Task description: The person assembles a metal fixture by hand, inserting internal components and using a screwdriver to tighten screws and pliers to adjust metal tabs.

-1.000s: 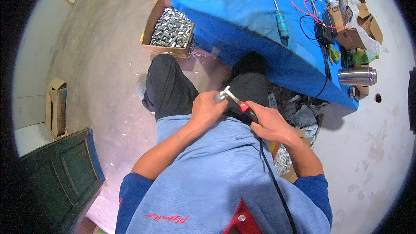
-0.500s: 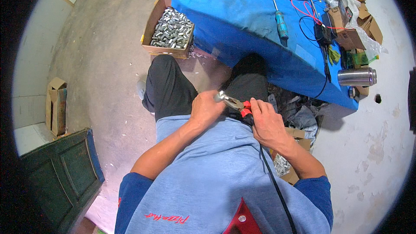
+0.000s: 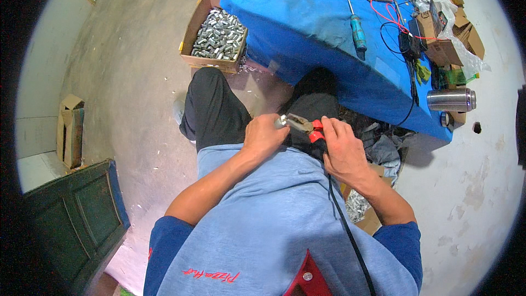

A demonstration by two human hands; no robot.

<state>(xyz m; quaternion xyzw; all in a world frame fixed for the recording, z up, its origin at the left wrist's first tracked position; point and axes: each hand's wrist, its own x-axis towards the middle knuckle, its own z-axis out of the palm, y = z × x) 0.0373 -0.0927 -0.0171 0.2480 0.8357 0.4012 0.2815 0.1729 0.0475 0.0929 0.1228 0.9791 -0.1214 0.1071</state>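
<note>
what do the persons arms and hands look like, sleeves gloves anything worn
Both hands are bare: no gloves, rings or watch show on the left hand or right hand. The forearms are bare too. Short dark blue sleeves end above the elbows, joined to a lighter blue shirt body.

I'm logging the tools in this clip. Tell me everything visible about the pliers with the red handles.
The pliers have dull grey metal jaws and red-covered handles. They lie roughly level over the person's lap, jaws pointing to the person's left. The right hand wraps around the red handles, hiding most of them. The jaw tips meet a small silvery metal piece pinched in the left hand. Whether the jaws grip it fully is too small to tell. Dark trousers lie below.
</note>
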